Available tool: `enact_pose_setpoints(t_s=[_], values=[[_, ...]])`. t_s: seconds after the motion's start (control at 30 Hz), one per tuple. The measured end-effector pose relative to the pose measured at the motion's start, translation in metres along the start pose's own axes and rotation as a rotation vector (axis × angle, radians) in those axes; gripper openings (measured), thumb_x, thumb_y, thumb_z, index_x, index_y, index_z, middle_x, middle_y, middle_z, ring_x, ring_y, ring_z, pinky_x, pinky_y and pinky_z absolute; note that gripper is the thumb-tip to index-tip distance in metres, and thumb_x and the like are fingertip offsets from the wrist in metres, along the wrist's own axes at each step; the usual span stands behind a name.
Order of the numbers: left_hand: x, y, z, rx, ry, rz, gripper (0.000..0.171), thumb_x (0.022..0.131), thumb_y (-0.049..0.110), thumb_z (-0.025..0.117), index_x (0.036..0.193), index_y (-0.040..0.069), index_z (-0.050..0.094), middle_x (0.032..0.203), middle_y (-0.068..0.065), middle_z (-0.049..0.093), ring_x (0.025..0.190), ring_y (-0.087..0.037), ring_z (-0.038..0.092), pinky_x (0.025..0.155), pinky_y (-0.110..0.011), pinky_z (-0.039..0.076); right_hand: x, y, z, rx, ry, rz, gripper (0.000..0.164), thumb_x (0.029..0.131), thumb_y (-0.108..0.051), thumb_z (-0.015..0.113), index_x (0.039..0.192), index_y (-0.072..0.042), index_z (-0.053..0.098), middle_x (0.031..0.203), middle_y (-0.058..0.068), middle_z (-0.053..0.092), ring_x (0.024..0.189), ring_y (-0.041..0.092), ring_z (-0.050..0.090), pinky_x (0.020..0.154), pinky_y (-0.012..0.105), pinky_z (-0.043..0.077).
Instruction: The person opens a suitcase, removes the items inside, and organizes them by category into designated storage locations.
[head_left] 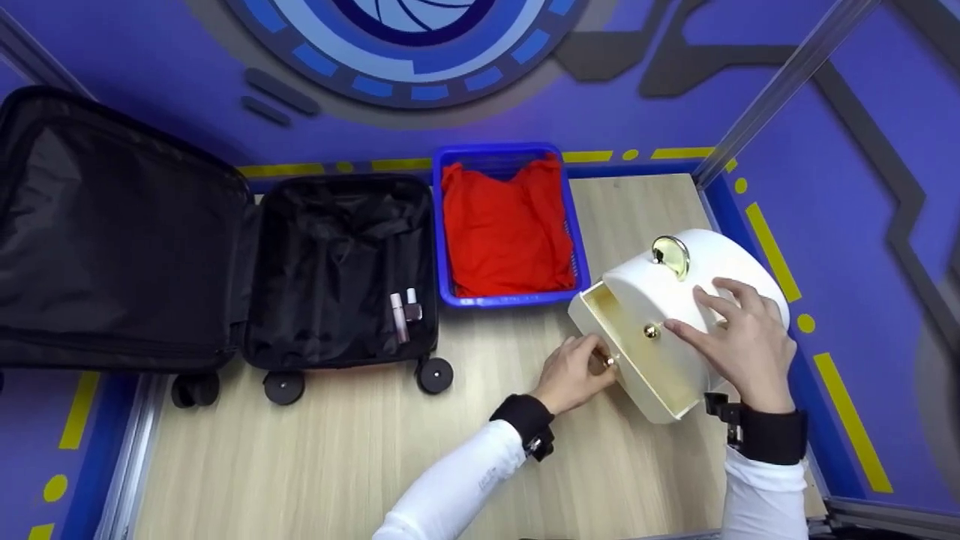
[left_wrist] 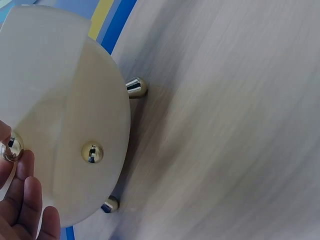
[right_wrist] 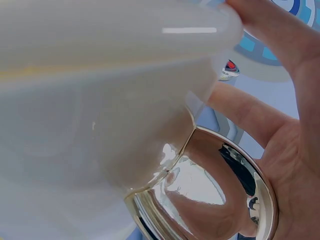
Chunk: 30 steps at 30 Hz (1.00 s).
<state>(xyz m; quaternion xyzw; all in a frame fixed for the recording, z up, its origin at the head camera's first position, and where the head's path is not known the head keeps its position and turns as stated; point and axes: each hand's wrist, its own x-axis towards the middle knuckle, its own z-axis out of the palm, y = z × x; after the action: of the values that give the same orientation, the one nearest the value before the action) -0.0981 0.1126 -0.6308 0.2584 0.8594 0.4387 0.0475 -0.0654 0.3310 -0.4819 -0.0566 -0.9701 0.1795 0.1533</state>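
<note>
A white rounded drawer box (head_left: 634, 281) with gold knobs stands at the right of the table, its upper drawer (head_left: 637, 397) pulled out toward the left hand. My left hand (head_left: 574, 371) pinches that drawer's gold knob (left_wrist: 16, 147) between thumb and fingers. Below it, a lower gold knob (left_wrist: 92, 152) shows on the box front. The right hand (head_left: 746, 341) lies against the box's upper part, fingers spread and thumb by the front edge. Close to that palm in the right wrist view is a shiny gold ring-shaped fitting (right_wrist: 215, 185). The visible drawer interior is pale and bare.
Left of the box, a blue basket (head_left: 517, 300) holds a folded red cloth (head_left: 506, 232). Further left lies an open black suitcase (head_left: 337, 262) with a pinkish tube (head_left: 399, 319) and a small bottle (head_left: 412, 307) inside. Blue walls edge the wooden table (head_left: 300, 465).
</note>
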Motion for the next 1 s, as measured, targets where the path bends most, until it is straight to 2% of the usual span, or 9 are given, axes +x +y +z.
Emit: enact_pose_setpoints(t_s=[0.3, 0.43, 0.57, 0.83, 1.0], values=[[-0.025, -0.013, -0.018, -0.024, -0.01, 0.007, 0.022, 0.085, 0.028, 0.077, 0.102, 0.02, 0.065, 0.094, 0.011, 0.067, 0.089, -0.006, 0.056, 0.072, -0.015, 0.041, 0.0, 0.0, -0.003, -0.001, -0.022, 0.034, 0.074, 0.074, -0.054, 0.09, 0.13, -0.008, 0.073, 0.143, 0.016, 0.059, 0.127, 0.052, 0.05, 0.07, 0.072, 0.047], [-0.036, -0.019, -0.026, -0.034, 0.006, 0.012, 0.023, 0.083, 0.027, 0.077, 0.101, 0.02, 0.065, 0.094, 0.011, 0.067, 0.088, -0.008, 0.057, 0.073, -0.015, 0.042, 0.0, -0.001, -0.003, 0.007, -0.035, 0.044, 0.073, 0.077, -0.056, 0.087, 0.131, -0.009, 0.073, 0.145, 0.014, 0.058, 0.129, 0.051, 0.048, 0.071, 0.074, 0.046], [-0.045, -0.024, -0.028, -0.03, 0.029, 0.023, 0.023, 0.082, 0.026, 0.077, 0.101, 0.02, 0.065, 0.094, 0.01, 0.067, 0.088, -0.011, 0.06, 0.073, -0.015, 0.042, 0.0, -0.001, -0.002, 0.013, -0.035, 0.04, 0.072, 0.079, -0.056, 0.086, 0.131, -0.008, 0.072, 0.145, 0.014, 0.058, 0.128, 0.051, 0.048, 0.071, 0.073, 0.046], [-0.05, -0.029, -0.025, -0.021, 0.078, 0.059, 0.023, 0.083, 0.024, 0.077, 0.102, 0.019, 0.065, 0.096, 0.009, 0.068, 0.09, -0.015, 0.063, 0.076, -0.014, 0.043, 0.001, -0.003, 0.0, 0.006, -0.047, 0.047, 0.072, 0.08, -0.056, 0.085, 0.132, -0.008, 0.072, 0.146, 0.015, 0.057, 0.13, 0.051, 0.047, 0.073, 0.074, 0.046], [-0.049, -0.03, -0.036, -0.013, 0.079, 0.094, 0.021, 0.089, 0.028, 0.078, 0.105, 0.019, 0.069, 0.1, 0.008, 0.07, 0.093, -0.012, 0.063, 0.08, -0.017, 0.046, 0.001, -0.002, -0.001, 0.0, -0.041, 0.053, 0.073, 0.079, -0.056, 0.086, 0.131, -0.008, 0.072, 0.146, 0.015, 0.057, 0.13, 0.05, 0.047, 0.074, 0.074, 0.045]])
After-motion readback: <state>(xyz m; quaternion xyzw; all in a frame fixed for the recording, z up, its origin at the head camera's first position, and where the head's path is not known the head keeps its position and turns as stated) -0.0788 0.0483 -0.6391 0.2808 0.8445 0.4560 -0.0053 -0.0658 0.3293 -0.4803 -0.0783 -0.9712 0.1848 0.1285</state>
